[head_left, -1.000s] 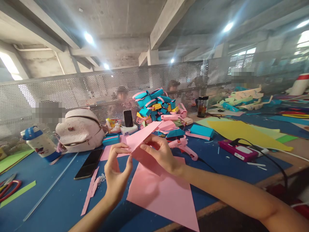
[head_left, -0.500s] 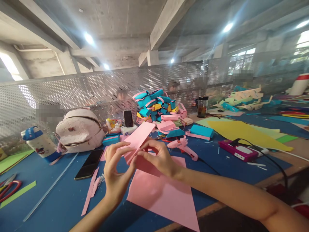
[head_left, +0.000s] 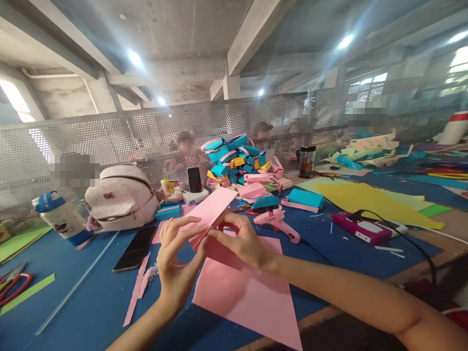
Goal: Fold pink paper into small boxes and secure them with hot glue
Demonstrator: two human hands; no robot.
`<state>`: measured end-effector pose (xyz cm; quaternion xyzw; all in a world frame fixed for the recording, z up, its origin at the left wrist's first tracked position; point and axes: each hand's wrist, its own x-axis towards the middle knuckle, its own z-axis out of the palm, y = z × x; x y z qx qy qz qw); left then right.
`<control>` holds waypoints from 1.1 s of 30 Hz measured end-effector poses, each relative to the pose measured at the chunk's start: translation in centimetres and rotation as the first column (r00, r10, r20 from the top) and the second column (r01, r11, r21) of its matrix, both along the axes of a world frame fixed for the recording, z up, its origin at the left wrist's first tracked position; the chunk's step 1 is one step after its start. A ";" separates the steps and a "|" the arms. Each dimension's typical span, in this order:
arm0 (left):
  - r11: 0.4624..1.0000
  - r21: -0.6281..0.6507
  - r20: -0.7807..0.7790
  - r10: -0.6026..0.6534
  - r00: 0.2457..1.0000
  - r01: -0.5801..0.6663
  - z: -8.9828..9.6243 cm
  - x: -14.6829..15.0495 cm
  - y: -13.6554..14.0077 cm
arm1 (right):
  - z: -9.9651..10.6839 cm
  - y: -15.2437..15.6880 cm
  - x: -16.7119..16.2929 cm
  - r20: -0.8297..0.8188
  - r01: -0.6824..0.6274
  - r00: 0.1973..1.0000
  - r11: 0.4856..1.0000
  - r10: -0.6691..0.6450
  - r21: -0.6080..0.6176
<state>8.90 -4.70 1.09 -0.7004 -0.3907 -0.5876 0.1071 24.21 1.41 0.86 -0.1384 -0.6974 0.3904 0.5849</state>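
Note:
Between both hands is a folded piece of pink paper (head_left: 214,207), held up above the table with one panel tilted upward. My left hand (head_left: 179,258) grips its left side, thumb below and fingers along the panel. My right hand (head_left: 239,239) pinches the fold from the right with thumb and index finger. Beneath them a larger pink sheet (head_left: 246,302) lies flat on the blue table. A pink glue gun (head_left: 278,223) rests just beyond my right hand, its cord trailing right. Torn pink paper strips (head_left: 137,292) lie to the left of my left hand.
A pile of folded blue, pink and yellow paper pieces (head_left: 237,161) stands at the back. Leftward are a black phone (head_left: 135,248), a pale backpack (head_left: 122,197), a bottle (head_left: 62,219) and scissors (head_left: 16,282). Rightward lie a purple power bank (head_left: 360,228) and yellow sheets (head_left: 376,200).
The folded pink paper has shifted very slightly, its raised panel tilting a little to the right. Both hands keep their hold in nearly the same place.

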 end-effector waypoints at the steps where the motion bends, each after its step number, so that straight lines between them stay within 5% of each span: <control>1: 1.000 0.001 0.001 -0.002 1.000 0.002 0.0 0.0 0.0 | 0.0 0.0 0.0 0.002 -0.001 1.000 1.000 0.001 0.001; 22: 0.996 -0.068 0.031 -0.060 0.998 0.062 -0.1 -0.1 0.1 | 0.3 0.0 0.1 0.002 -0.076 0.997 0.989 0.077 -0.128; 29: 0.995 -0.026 0.399 -0.081 0.913 0.100 0.8 -1.9 2.3 | 0.6 0.8 0.2 -0.052 -0.035 0.998 0.985 0.026 -0.168; 33: 0.989 -0.120 0.522 -0.013 0.853 0.088 0.7 -4.3 4.4 | 0.5 2.0 0.4 -0.080 0.033 0.996 0.986 -0.046 -0.164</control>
